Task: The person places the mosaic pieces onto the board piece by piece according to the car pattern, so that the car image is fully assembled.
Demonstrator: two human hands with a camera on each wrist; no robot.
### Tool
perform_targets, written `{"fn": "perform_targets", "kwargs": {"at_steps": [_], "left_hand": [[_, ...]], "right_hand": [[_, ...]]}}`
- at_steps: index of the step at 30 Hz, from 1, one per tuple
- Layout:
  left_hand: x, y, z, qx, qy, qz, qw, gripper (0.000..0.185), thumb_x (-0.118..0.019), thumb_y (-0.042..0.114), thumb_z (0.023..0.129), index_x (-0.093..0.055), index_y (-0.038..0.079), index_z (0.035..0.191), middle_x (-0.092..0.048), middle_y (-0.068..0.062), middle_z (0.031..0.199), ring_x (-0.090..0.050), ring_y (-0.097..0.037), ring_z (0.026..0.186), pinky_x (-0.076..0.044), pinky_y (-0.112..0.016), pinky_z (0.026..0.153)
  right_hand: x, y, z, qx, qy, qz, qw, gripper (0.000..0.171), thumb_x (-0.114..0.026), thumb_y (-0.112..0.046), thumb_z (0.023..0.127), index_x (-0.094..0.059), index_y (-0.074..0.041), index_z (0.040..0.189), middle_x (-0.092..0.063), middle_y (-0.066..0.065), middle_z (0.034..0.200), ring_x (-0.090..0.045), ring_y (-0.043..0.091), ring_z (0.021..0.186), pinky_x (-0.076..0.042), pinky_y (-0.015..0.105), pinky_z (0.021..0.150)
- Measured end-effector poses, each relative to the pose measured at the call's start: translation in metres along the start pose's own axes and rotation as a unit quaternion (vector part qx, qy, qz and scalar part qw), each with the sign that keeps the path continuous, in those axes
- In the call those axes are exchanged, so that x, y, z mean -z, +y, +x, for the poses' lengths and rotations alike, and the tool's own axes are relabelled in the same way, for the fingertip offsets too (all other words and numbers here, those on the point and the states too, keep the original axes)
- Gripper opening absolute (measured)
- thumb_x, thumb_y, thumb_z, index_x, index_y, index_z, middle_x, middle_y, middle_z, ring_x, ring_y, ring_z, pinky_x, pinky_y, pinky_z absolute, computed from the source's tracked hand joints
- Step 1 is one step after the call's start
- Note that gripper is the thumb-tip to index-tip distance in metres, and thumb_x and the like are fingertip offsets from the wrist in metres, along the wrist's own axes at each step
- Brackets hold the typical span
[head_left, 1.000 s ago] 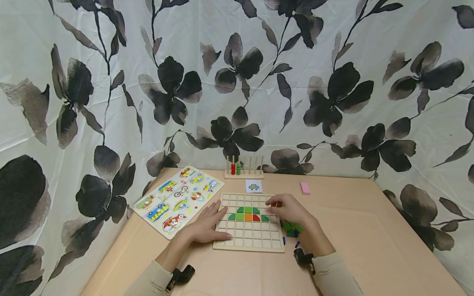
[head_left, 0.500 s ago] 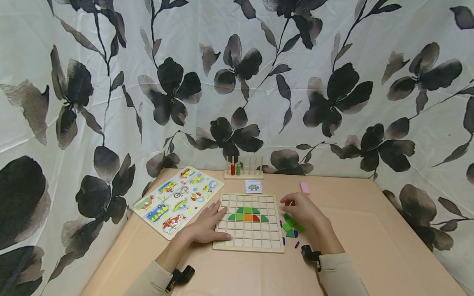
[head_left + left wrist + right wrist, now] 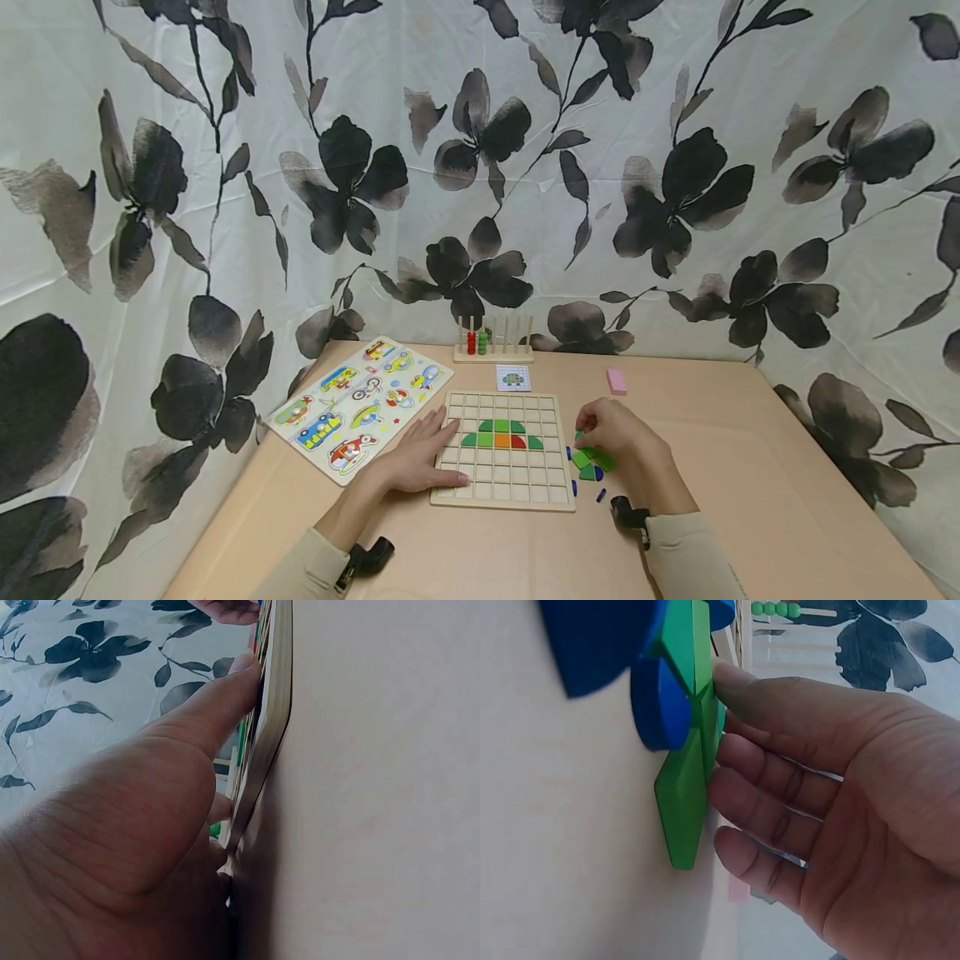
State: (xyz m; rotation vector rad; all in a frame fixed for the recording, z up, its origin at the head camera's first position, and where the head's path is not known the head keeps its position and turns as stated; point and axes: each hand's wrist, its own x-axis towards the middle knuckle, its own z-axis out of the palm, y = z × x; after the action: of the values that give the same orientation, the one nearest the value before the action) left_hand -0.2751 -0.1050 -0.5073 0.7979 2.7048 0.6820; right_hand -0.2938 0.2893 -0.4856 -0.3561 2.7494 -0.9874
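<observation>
Green pieces (image 3: 581, 459) lie just right of the grid board (image 3: 519, 477); your right hand (image 3: 618, 429) has come off the board to them, so work likely centres there. Cannot tell whether its bent fingers pinch 1. Your left hand (image 3: 422, 460) spreads over the board's left edge. Open counter (image 3: 757, 467) rightward.

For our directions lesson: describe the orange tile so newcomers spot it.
On the table, find the wooden grid board the left hand touches. Within its coloured cluster, the orange tile lies in the lower row, between a green tile and a red one, the only orange there.
</observation>
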Motion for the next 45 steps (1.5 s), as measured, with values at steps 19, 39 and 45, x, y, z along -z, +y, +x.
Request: {"fn": "perform_targets", "kwargs": {"at_steps": [19, 39, 45], "left_hand": [[0.0, 0.0, 0.001, 0.004, 0.001, 0.001, 1.0, 0.105, -0.068, 0.07, 0.089, -0.026, 0.013, 0.166, -0.003, -0.02, 0.175, -0.001, -0.038, 0.163, -0.004, -0.055, 0.132], [0.002, 0.001, -0.001, 0.002, -0.001, -0.014, 0.9999, 0.104, -0.07, 0.066, 0.089, -0.027, 0.011, 0.166, -0.003, -0.021, 0.175, -0.001, -0.04, 0.162, -0.003, -0.057, 0.132], [0.0, 0.0, 0.0, 0.001, -0.004, -0.014, 0.9999, 0.103, -0.07, 0.066, 0.09, -0.026, 0.012, 0.166, -0.002, -0.02, 0.175, 0.0, -0.038, 0.163, -0.003, -0.057, 0.132]], "right_hand": [[-0.009, -0.022, 0.009, 0.069, 0.038, 0.096, 0.992, 0.011, -0.074, -0.004, 0.094, -0.065, -0.009, 0.099, -0.062, 0.006, 0.086, -0.059, 0.023, 0.082, -0.054, 0.028, 0.065], [-0.048, -0.075, 0.028, 0.169, -0.025, 0.066, 0.983, 0.01, -0.076, -0.004, 0.094, -0.071, -0.009, 0.101, -0.065, -0.001, 0.089, -0.059, 0.016, 0.081, -0.053, 0.023, 0.071], [-0.063, -0.092, 0.033, 0.192, -0.046, 0.065, 0.978, 0.009, -0.076, -0.004, 0.094, -0.074, -0.008, 0.102, -0.068, -0.004, 0.088, -0.061, 0.011, 0.08, -0.054, 0.023, 0.072]]}}
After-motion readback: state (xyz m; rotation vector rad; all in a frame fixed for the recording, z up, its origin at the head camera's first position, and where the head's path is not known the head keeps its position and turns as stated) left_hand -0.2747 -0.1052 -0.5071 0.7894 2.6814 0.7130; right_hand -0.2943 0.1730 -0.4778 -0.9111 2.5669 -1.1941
